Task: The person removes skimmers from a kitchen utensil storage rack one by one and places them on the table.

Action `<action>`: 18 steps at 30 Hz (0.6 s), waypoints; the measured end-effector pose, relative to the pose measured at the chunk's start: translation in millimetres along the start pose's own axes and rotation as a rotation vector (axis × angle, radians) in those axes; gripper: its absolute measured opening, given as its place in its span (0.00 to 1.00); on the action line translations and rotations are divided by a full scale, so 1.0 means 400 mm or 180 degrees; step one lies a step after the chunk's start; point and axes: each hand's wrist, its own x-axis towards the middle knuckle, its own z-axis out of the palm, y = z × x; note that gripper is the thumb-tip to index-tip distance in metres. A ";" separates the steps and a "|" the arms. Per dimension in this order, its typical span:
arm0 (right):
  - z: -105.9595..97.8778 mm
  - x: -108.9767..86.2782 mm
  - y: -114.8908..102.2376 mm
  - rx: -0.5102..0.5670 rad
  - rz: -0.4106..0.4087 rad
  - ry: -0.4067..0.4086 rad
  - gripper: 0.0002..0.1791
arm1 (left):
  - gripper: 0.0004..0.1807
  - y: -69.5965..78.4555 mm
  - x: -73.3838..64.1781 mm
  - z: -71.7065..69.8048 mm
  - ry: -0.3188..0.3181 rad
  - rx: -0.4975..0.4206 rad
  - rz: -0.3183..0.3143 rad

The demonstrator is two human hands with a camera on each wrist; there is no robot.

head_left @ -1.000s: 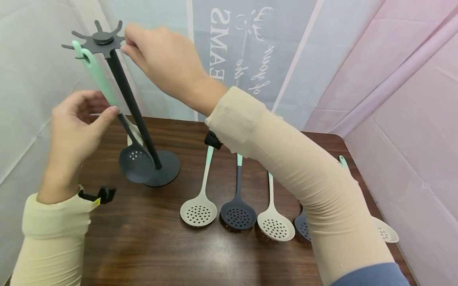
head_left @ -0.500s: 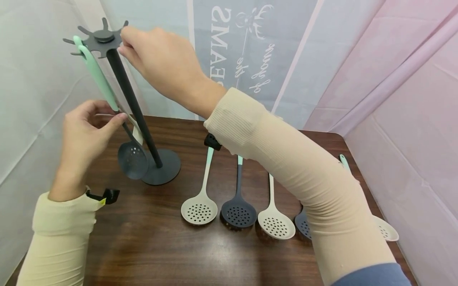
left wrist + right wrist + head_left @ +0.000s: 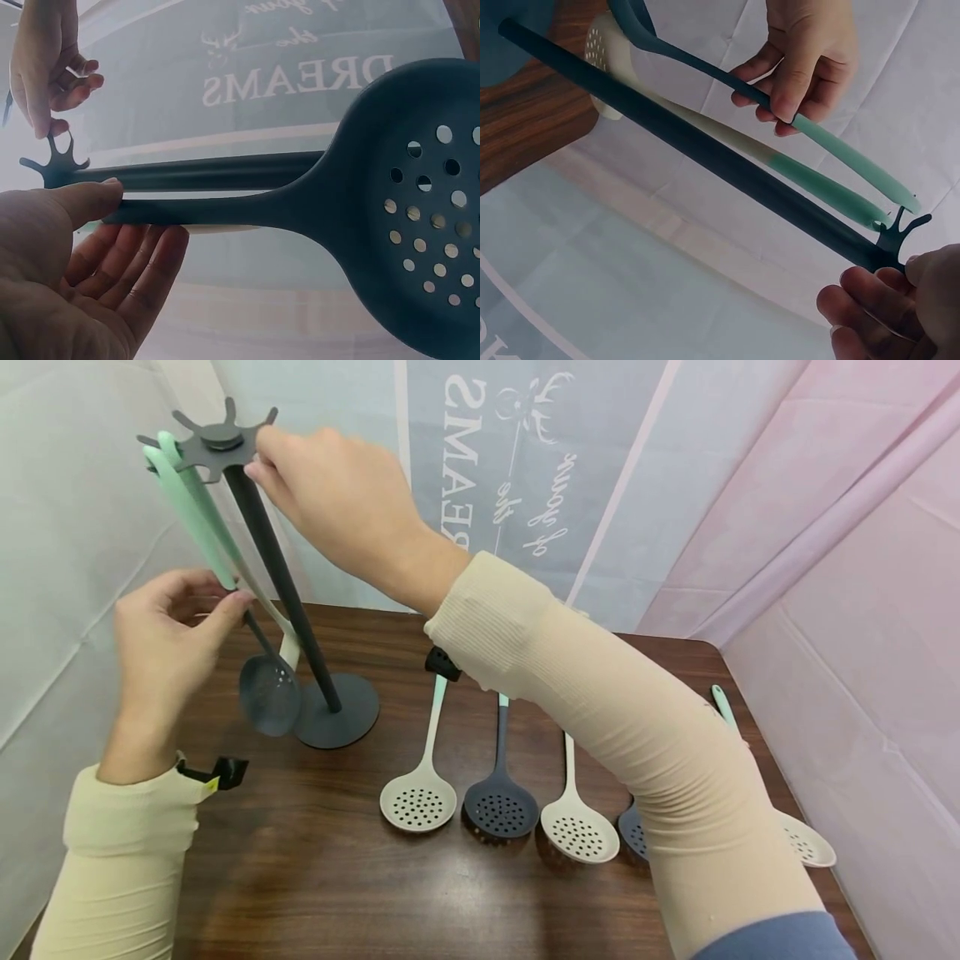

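My left hand (image 3: pixel 161 643) pinches a dark skimmer (image 3: pixel 268 693) between thumb and fingers, just where its grey shaft meets the mint-green handle. The skimmer's looped end is up at the prongs of a dark utensil stand (image 3: pixel 273 552), and its perforated bowl (image 3: pixel 420 202) fills the right of the left wrist view. Behind it a cream skimmer (image 3: pixel 705 127) with a green handle hangs from a neighbouring prong, along the post. With thumb and fingertips, my right hand (image 3: pixel 352 502) grips one prong of the stand's top on its right side.
Several more skimmers lie in a row on the brown wooden table (image 3: pixel 315 877): a cream one (image 3: pixel 417 802), a dark one (image 3: pixel 500 806), another cream one (image 3: pixel 579 828), and others partly hidden under my right sleeve (image 3: pixel 600 685). Fabric curtains (image 3: pixel 862 652) enclose the table.
The dark skimmer's handle end has swung left, apart from the cream skimmer's handle, and its bowl has shifted left off the base. The stand's top has moved slightly right. My right hand keeps its grip.
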 end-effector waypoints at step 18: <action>-0.006 -0.010 0.008 0.0058 -0.0003 0.0089 0.15 | 0.09 0.009 -0.025 -0.053 0.0042 -0.0078 0.0112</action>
